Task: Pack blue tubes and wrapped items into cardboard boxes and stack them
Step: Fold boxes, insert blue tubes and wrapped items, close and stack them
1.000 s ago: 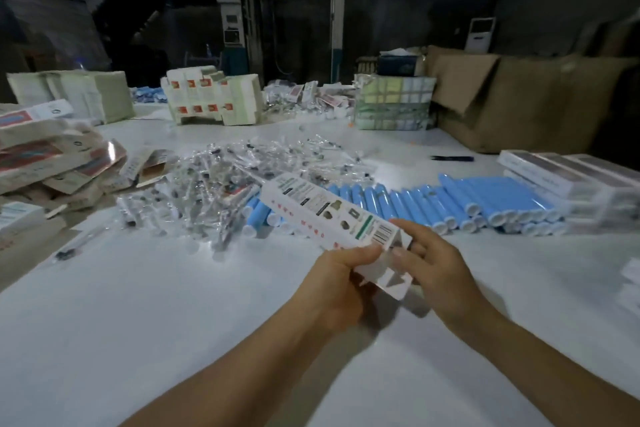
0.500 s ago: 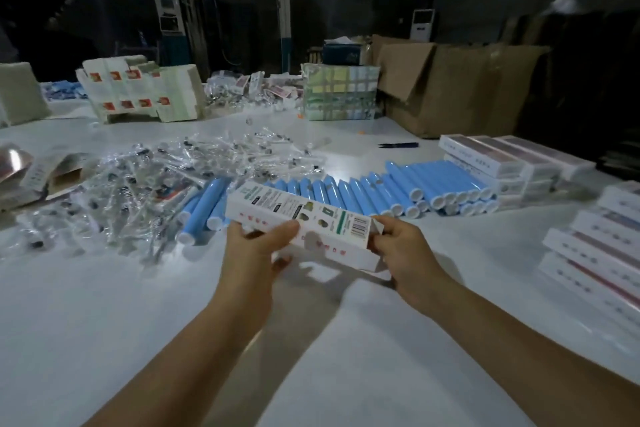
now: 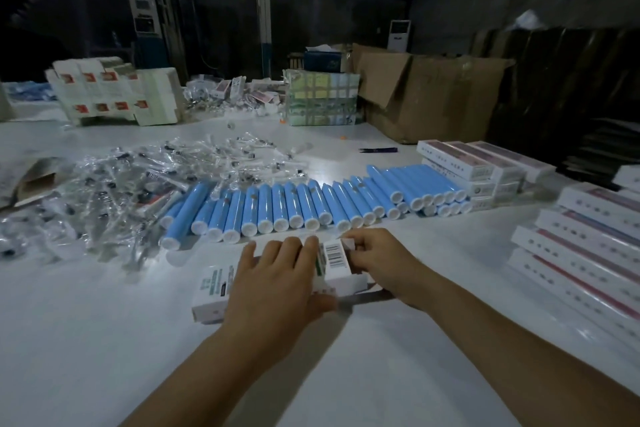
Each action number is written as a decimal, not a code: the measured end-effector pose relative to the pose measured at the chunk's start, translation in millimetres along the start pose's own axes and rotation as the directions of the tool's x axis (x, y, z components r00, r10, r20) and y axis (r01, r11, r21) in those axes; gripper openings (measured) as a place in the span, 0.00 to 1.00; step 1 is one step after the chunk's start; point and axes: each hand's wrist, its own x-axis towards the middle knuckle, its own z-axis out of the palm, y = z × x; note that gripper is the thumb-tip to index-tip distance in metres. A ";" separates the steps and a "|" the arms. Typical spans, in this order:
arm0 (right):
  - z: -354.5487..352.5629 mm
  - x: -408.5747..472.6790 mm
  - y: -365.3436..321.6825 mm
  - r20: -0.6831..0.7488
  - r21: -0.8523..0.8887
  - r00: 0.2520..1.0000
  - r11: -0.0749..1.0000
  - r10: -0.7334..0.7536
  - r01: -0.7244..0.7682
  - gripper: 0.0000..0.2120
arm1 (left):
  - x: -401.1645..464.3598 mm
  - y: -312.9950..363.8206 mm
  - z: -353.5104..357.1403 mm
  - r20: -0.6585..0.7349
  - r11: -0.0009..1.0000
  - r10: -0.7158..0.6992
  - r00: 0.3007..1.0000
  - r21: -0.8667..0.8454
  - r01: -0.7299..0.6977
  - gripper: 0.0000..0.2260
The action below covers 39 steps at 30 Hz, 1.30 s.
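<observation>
A long white box [image 3: 277,282] lies on the white table [image 3: 104,340], just in front of the row of blue tubes [image 3: 311,201]. The left hand [image 3: 277,281] lies flat over its middle, fingers spread, pressing it down. The right hand [image 3: 381,263] pinches the flap at the box's right end. Packed boxes [image 3: 581,253] sit stacked at right, wrapped items [image 3: 121,191] heaped at left.
</observation>
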 end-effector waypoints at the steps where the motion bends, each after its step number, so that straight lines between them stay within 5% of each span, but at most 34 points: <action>1: -1.2 0.8 -1.3 0.015 -0.013 1.000 1.000 -0.008 0.009 0.09 | -0.4 -0.8 1.0 -0.009 1.000 0.008 1.000 -0.010 -0.008 0.37; 5: -20.4 19.0 -9.1 -0.002 -0.117 1.000 0.993 0.000 0.000 0.08 | -1.2 -2.7 8.0 -0.029 1.000 0.013 0.999 0.003 -0.013 0.32; 8: -45.4 59.7 -11.7 -0.277 -0.254 0.961 0.966 -0.022 -0.051 0.09 | 3.4 -2.7 13.8 0.010 1.000 0.013 1.000 0.007 -0.013 0.31; 11: -72.2 109.6 -14.0 -0.432 -0.576 0.893 0.801 -0.128 -0.164 0.08 | 8.0 1.4 14.4 0.029 0.999 0.031 0.999 0.027 -0.032 0.30; 16: -93.7 162.9 -14.0 -0.388 -0.815 0.921 0.459 0.023 -0.355 0.09 | 8.6 7.4 12.1 0.003 0.999 0.045 0.999 -0.024 -0.045 0.33; 19: -90.5 177.4 -10.0 -0.394 -0.857 0.914 0.319 0.100 -0.405 0.11 | 12.4 4.4 13.8 0.075 0.998 0.068 0.995 -0.008 -0.068 0.27; 27: -93.9 183.7 -13.2 -0.385 -0.890 0.918 0.223 0.100 -0.397 0.11 | 14.5 4.8 19.3 0.025 0.998 0.057 0.998 -0.024 -0.056 0.25; 31: -91.8 174.1 -12.8 -0.370 -0.888 0.928 0.277 0.043 -0.367 0.14 | 13.3 6.9 15.8 0.052 0.999 0.053 0.997 -0.015 -0.052 0.30; 34: -94.8 157.2 -24.3 -0.417 -0.812 0.901 0.495 -0.121 -0.309 0.13 | 12.0 7.0 15.8 0.016 1.000 0.030 0.999 0.003 -0.030 0.32; 37: -97.2 123.3 -35.2 -0.517 -0.467 0.841 0.876 -0.158 -0.122 0.28 | 14.5 2.8 20.7 0.000 1.000 -0.007 1.000 0.025 0.007 0.29; 39: -94.2 91.9 -32.7 -0.570 -0.122 0.813 0.991 -0.118 0.058 0.37 | 15.8 1.5 20.0 -0.029 0.999 -0.039 0.999 0.007 0.039 0.28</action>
